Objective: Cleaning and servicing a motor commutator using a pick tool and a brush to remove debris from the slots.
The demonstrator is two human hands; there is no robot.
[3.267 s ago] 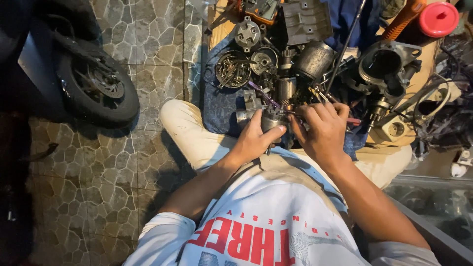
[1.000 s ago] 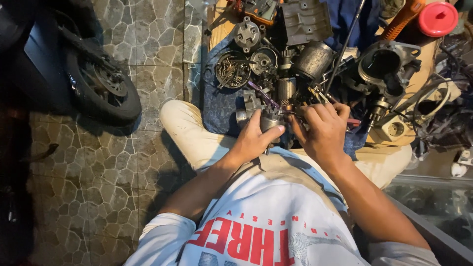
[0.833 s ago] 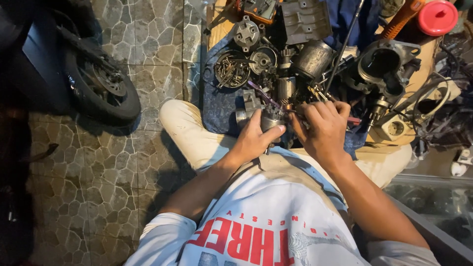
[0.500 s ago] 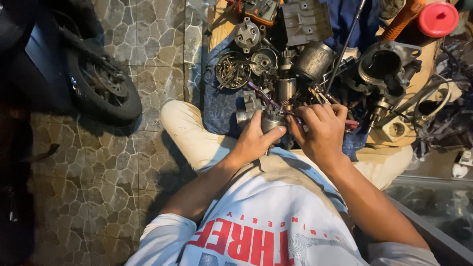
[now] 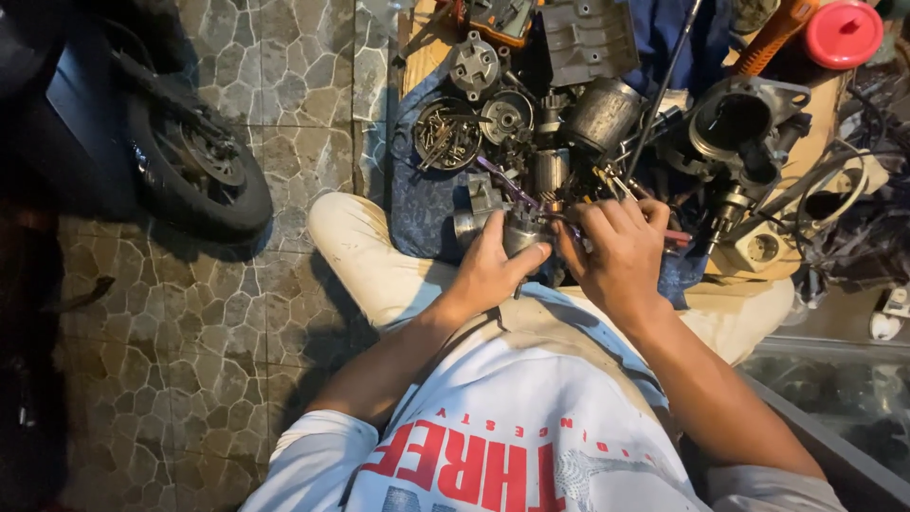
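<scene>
Hands (image 5: pixel 493 270) (image 5: pixel 616 256) hemmed by metal parts (image 5: pixel 531 142) (tiled floor (image 5: pixel 284 123) free leftward).

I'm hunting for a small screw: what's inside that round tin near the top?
The round tin holds a tangle of small dark metal bits, seemingly screws and bolts. Single pieces are too small to tell apart, and whatever lies beneath the top layer is covered. It sits on a blue cloth.

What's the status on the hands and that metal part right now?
Left hand gripping small grey metal part. Right hand working at its top, fingers curled. Loose motor pieces and a dish of screws crowd close ahead.
</scene>
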